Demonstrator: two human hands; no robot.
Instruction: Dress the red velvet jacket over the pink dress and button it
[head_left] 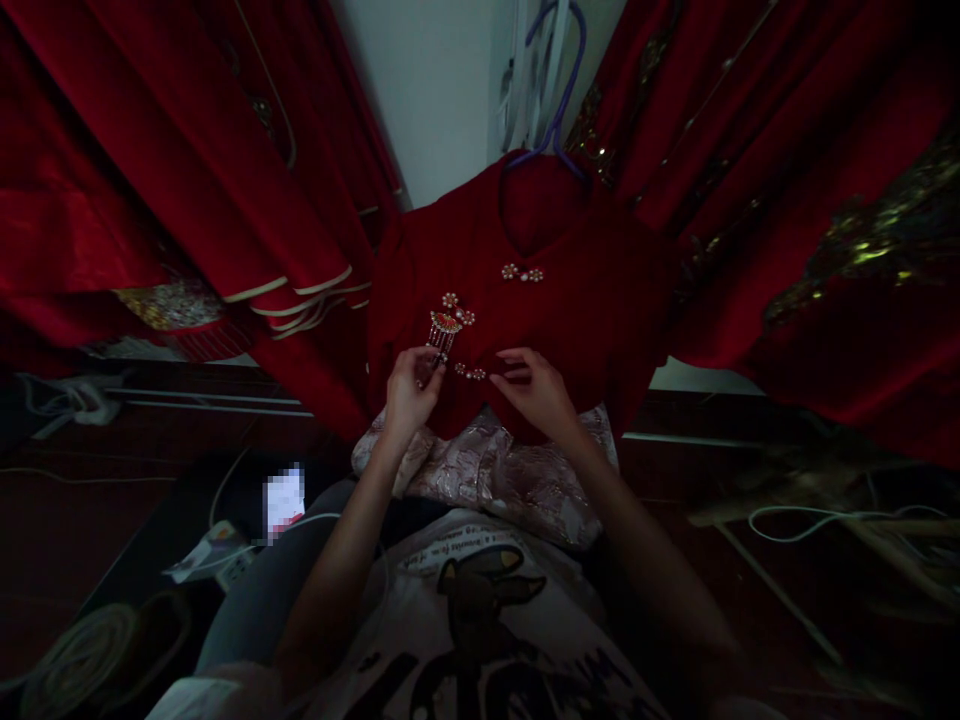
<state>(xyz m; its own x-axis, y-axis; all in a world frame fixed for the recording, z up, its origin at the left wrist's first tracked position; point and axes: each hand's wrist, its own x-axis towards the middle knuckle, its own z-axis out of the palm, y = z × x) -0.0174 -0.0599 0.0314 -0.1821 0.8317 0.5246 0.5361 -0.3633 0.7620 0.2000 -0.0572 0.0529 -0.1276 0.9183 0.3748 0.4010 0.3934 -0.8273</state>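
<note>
A dark red jacket [570,310] hangs in front of me on a purple hanger [559,110]. Pearl clasps run down its front: one near the collar [522,273], one with a fan-shaped tassel ornament [448,322], and a lower one [470,373]. My left hand [411,392] pinches the fabric just below the tassel ornament, fingers closed. My right hand [534,392] grips the jacket's front edge right of the lower pearl clasp, fingers curled on the cloth. A pale pink brocade skirt [510,480] shows under the jacket's hem.
More red garments [187,180] with gold trim hang at left, and others [825,200] at right. A white wall [435,90] is behind. On the dark floor lie a lit phone [283,500], a power strip [210,555], a coiled cable [82,660] and cords [825,515].
</note>
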